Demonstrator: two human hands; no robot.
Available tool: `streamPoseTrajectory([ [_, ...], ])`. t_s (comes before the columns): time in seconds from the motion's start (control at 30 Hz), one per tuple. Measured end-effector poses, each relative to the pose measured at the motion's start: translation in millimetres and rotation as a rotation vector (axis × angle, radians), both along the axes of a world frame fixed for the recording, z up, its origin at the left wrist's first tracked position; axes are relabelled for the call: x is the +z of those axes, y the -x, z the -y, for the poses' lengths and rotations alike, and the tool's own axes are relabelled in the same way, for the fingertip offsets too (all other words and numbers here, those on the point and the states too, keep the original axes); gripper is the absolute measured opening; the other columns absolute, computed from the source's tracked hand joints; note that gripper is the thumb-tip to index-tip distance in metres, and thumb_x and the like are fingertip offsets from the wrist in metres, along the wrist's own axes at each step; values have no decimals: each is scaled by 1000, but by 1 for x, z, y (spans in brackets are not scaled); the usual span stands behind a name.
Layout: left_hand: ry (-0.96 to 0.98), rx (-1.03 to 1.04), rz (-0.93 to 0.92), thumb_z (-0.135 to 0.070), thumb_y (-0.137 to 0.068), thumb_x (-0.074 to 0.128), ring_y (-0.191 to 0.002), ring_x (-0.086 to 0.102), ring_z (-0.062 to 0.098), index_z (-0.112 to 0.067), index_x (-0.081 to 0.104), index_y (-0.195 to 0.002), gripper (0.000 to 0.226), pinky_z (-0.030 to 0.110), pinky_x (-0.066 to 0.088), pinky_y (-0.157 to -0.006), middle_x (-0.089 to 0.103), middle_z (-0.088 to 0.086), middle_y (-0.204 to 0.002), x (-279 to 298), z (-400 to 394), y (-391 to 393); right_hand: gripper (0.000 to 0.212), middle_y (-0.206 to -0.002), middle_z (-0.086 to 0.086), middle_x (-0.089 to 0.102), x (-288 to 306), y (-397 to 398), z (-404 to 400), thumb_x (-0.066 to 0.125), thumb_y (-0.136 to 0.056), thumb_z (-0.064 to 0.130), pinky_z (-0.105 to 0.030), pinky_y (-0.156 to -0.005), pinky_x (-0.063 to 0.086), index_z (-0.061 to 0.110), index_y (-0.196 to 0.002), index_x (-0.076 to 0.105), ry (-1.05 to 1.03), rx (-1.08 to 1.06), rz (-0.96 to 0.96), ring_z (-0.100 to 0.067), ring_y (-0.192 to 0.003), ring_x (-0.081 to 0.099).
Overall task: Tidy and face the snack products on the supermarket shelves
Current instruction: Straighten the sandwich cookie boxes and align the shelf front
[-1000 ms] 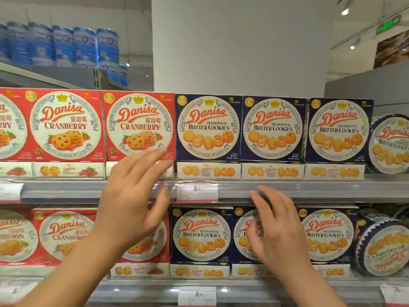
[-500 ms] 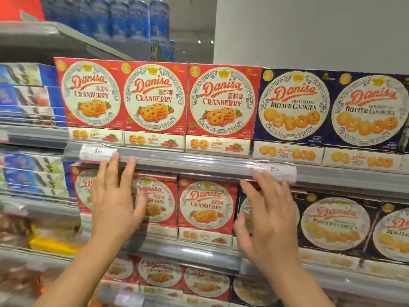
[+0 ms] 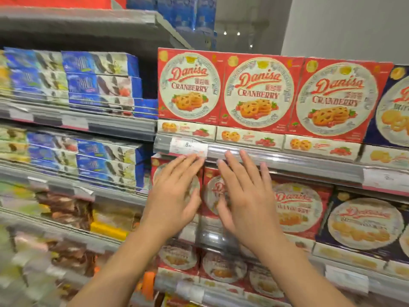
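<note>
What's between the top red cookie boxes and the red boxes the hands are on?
In the head view, a grey shelf edge with a white price tag runs between the top cranberry boxes and the lower cranberry boxes by the left hand and right hand.

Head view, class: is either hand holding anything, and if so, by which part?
Nothing is held. The left hand and right hand are open with straight fingers, in front of the red Danisa Cranberry boxes on the lower shelf; blur hides any contact.

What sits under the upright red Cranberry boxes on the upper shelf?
Flat-lying Cranberry boxes support the upright red boxes, showing only their front edges; their tops are covered.
</note>
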State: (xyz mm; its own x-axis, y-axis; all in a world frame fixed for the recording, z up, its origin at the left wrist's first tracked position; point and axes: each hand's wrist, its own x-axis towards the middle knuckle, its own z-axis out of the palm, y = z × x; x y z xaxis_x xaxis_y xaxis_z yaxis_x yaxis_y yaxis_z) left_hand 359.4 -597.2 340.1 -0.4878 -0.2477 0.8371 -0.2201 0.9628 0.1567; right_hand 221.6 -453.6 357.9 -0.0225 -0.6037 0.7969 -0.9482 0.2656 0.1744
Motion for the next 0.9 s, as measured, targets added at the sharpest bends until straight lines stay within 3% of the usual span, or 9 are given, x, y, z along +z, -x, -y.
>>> streamPoseTrajectory([
  [0.17,-287,68,-100,-25,-94,52,-140,41,6,-20,58,-141,48,24,23,-120,51,-11,-148,-47,35,-60,72,-161,-11,37,-8,-6,29,64,-86,29,-65,-120,15,14,-153,42,4,-137,15,-33,-154,24],
  [0.27,-535,156,-9,-30,-93,50,-135,43,10,-23,54,-144,52,24,30,-112,51,-13,-143,-111,54,-84,70,-160,-13,37,-13,-15,35,59,-87,29,-65,-121,15,14,-153,42,57,-164,54,-34,-153,25],
  [0.37,-691,151,153,-27,-97,55,-144,33,7,-27,40,-154,59,29,27,-119,35,-21,-150,-158,49,-90,66,-159,-15,38,-15,-23,41,54,-87,30,-65,-120,16,14,-151,45,87,-175,91,-36,-152,25],
  [0.47,-824,38,197,-45,-90,52,-146,26,3,-35,24,-158,74,32,25,-122,23,-24,-157,-172,40,-82,64,-159,-16,38,-16,-24,43,54,-87,29,-66,-120,16,14,-149,48,101,-170,106,-36,-152,24],
  [0.57,-1069,-60,155,-63,-83,55,-140,36,0,-48,20,-154,80,31,38,-116,28,-24,-158,-167,30,-73,62,-159,-16,38,-16,-24,43,57,-88,26,-66,-120,15,14,-148,49,109,-142,110,-36,-153,23],
  [0.63,-1173,-105,125,-43,-96,62,-117,53,-4,-54,13,-151,74,11,45,-96,42,-22,-154,-164,21,-66,60,-158,-16,38,-18,-24,42,58,-89,25,-65,-120,16,13,-147,49,125,-119,123,-36,-153,24],
  [0.7,-1175,-110,114,-27,-102,59,-93,54,-12,-45,6,-156,78,1,42,-79,54,-26,-142,-165,15,-58,58,-156,-18,40,-20,-27,42,58,-90,24,-65,-120,18,11,-146,50,175,-45,165,-37,-151,27],
  [0.8,-1195,-86,59,-23,-102,59,-107,48,-29,-36,10,-161,77,4,36,-88,60,-24,-134,-165,17,-58,52,-152,-18,45,-43,-50,44,59,-91,19,-61,-117,28,5,-141,55,168,143,258,-37,-146,36],
  [0.9,-1177,-59,58,-23,-101,61,-115,54,-17,-47,22,-153,69,11,43,-95,64,-18,-130,-166,26,-68,52,-149,-15,50,-93,-81,55,61,-87,19,-57,-112,39,5,-137,58,-28,218,304,-34,-140,45],
])
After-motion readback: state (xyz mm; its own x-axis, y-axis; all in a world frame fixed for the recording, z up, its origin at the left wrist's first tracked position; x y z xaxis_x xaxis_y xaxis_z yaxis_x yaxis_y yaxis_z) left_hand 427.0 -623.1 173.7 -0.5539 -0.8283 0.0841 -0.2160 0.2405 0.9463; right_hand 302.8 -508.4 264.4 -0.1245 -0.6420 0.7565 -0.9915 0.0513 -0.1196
